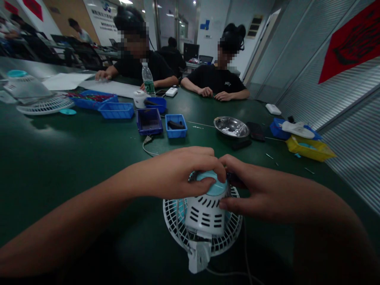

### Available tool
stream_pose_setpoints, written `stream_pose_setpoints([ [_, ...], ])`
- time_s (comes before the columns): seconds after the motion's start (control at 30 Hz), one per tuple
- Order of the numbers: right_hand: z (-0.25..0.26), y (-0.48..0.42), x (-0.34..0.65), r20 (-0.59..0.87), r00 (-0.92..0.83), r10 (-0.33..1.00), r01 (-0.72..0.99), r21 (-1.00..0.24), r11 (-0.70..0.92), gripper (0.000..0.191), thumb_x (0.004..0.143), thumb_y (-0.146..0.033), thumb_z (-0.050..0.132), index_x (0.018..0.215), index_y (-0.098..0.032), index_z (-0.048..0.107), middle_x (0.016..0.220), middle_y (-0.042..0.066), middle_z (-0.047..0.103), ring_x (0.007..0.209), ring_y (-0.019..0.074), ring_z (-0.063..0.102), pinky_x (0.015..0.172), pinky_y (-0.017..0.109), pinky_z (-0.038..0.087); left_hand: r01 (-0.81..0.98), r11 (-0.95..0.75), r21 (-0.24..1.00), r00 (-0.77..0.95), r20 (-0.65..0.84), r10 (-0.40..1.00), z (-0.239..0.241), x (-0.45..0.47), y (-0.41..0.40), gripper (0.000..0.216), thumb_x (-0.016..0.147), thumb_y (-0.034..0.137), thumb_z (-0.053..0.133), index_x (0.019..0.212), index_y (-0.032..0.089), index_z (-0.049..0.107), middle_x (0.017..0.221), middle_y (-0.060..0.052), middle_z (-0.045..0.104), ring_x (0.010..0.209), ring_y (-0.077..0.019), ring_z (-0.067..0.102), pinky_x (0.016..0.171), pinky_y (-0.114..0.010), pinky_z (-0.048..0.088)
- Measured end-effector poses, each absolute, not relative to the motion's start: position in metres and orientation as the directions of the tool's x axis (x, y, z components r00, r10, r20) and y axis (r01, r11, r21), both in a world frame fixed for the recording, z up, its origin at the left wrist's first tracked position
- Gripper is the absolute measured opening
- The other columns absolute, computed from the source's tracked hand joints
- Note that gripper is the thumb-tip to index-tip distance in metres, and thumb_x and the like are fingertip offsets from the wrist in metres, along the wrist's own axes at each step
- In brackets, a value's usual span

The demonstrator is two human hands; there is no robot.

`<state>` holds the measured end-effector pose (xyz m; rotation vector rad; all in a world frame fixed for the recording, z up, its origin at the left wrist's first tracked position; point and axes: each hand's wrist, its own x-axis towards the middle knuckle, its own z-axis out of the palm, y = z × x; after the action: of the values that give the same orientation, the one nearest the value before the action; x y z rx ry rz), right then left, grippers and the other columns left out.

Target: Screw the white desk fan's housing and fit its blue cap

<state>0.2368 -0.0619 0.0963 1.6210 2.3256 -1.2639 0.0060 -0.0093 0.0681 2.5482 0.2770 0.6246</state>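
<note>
A small white fan (204,215) lies grille-down on the green table just in front of me, its slotted motor housing facing up. On top of that housing sits a light-blue round cap (214,188). My left hand (192,170) curls over the cap from the left, with thumb and fingers closed at its rim. From the right, my right hand (246,184) grips the side of the housing, thumb in front and fingers behind; something dark shows under those fingers, too hidden to name. A white clamp foot (199,255) points toward me, with a cord beside it.
Beyond the fan stand blue bins (176,132), a metal bowl (231,126) with white parts, and a yellow bin (310,148) at right. Another fan (32,91) lies far left. Two people sit across the table near a water bottle (147,79). A plug (147,139) lies behind my left hand.
</note>
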Motion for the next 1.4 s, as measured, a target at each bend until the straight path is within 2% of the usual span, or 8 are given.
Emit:
stream_pose_setpoints([
  [0.3, 0.097, -0.064, 0.235, -0.473, -0.443, 0.761, 0.802, -0.589, 0.101, 0.052, 0.089, -0.057, 0.068, 0.13, -0.03, 0.051, 0.123, 0.003, 0.071, 0.103, 0.025, 0.071, 0.079, 0.033, 0.056, 0.076, -0.858, 0.508, 0.88, 0.37, 0.297, 0.069, 0.007, -0.014, 0.021, 0.093, 0.009, 0.057, 0.106, 0.014, 0.073, 0.083, -0.001, 0.067, 0.074, -0.0131, 0.059, 0.073, -0.026, 0.045],
  [0.47, 0.098, -0.064, 0.237, -0.485, -0.432, 0.76, 0.812, -0.576, 0.095, 0.053, 0.089, -0.061, 0.066, 0.129, -0.03, 0.051, 0.12, 0.002, 0.072, 0.1, 0.024, 0.072, 0.075, 0.032, 0.056, 0.098, -0.842, 0.531, 0.913, 0.289, 0.289, 0.072, 0.002, -0.01, 0.035, 0.095, 0.007, 0.047, 0.122, 0.014, 0.069, 0.095, -0.006, 0.066, 0.09, -0.0177, 0.061, 0.082, -0.03, 0.048],
  [0.63, 0.097, -0.064, 0.237, -0.468, -0.429, 0.772, 0.824, -0.554, 0.121, 0.057, 0.087, -0.064, 0.067, 0.129, -0.028, 0.052, 0.116, 0.004, 0.072, 0.096, 0.0243, 0.072, 0.07, 0.031, 0.054, 0.064, -0.8, 0.596, 0.927, 0.262, 0.269, 0.07, -0.002, 0.004, 0.026, 0.099, 0.026, 0.06, 0.122, 0.02, 0.072, 0.119, -0.009, 0.057, 0.118, -0.0223, 0.056, 0.103, -0.035, 0.047],
  [0.77, 0.096, -0.064, 0.237, -0.462, -0.417, 0.783, 0.836, -0.532, 0.131, 0.061, 0.086, -0.066, 0.067, 0.131, -0.028, 0.051, 0.118, 0.005, 0.071, 0.096, 0.0252, 0.072, 0.07, 0.032, 0.055, 0.033, -0.785, 0.618, 0.928, 0.273, 0.254, 0.068, -0.004, 0.009, 0.023, 0.101, 0.028, 0.063, 0.12, 0.022, 0.073, 0.128, -0.009, 0.057, 0.122, -0.022, 0.056, 0.108, -0.035, 0.045],
  [0.97, 0.098, -0.064, 0.233, -0.461, -0.427, 0.778, 0.82, -0.561, 0.118, 0.057, 0.087, -0.061, 0.068, 0.129, -0.026, 0.052, 0.119, 0.006, 0.071, 0.097, 0.0248, 0.072, 0.071, 0.031, 0.055, -0.021, -0.781, 0.624, 0.892, 0.365, 0.267, 0.062, 0.005, 0.005, 0.014, 0.093, 0.029, 0.076, 0.098, 0.017, 0.071, 0.109, -0.006, 0.064, 0.105, -0.0188, 0.062, 0.093, -0.031, 0.049],
  [1.1, 0.1, -0.064, 0.232, -0.481, -0.428, 0.765, 0.814, -0.572, 0.096, 0.051, 0.088, -0.057, 0.068, 0.124, -0.025, 0.054, 0.118, 0.006, 0.071, 0.098, 0.0257, 0.071, 0.074, 0.033, 0.056, 0.08, -0.841, 0.536, 0.844, 0.413, 0.343, 0.057, 0.015, -0.004, 0.02, 0.091, 0.03, 0.079, 0.086, 0.016, 0.065, 0.089, -0.001, 0.062, 0.091, -0.0176, 0.06, 0.082, -0.031, 0.044],
  [1.23, 0.102, -0.063, 0.243, -0.467, -0.433, 0.771, 0.814, -0.57, 0.112, 0.055, 0.086, -0.06, 0.069, 0.127, -0.026, 0.055, 0.121, 0.006, 0.071, 0.1, 0.0263, 0.071, 0.074, 0.032, 0.057, 0.167, -0.805, 0.569, 0.796, 0.404, 0.45, 0.055, 0.015, -0.016, 0.019, 0.103, 0.035, 0.06, 0.11, 0.018, 0.066, 0.104, -0.005, 0.06, 0.098, -0.0192, 0.059, 0.085, -0.033, 0.048],
  [1.4, 0.106, -0.062, 0.268, -0.365, -0.351, 0.863, 0.861, -0.489, 0.143, 0.064, 0.086, -0.067, 0.064, 0.138, -0.031, 0.051, 0.111, 0.005, 0.071, 0.095, 0.0262, 0.07, 0.074, 0.034, 0.056, 0.35, -0.657, 0.668, 0.75, 0.221, 0.624, 0.051, 0.016, -0.045, 0.082, 0.088, 0.059, 0.072, 0.15, 0.019, 0.038, 0.147, -0.019, 0.044, 0.126, -0.0346, 0.056, 0.101, -0.052, 0.053],
])
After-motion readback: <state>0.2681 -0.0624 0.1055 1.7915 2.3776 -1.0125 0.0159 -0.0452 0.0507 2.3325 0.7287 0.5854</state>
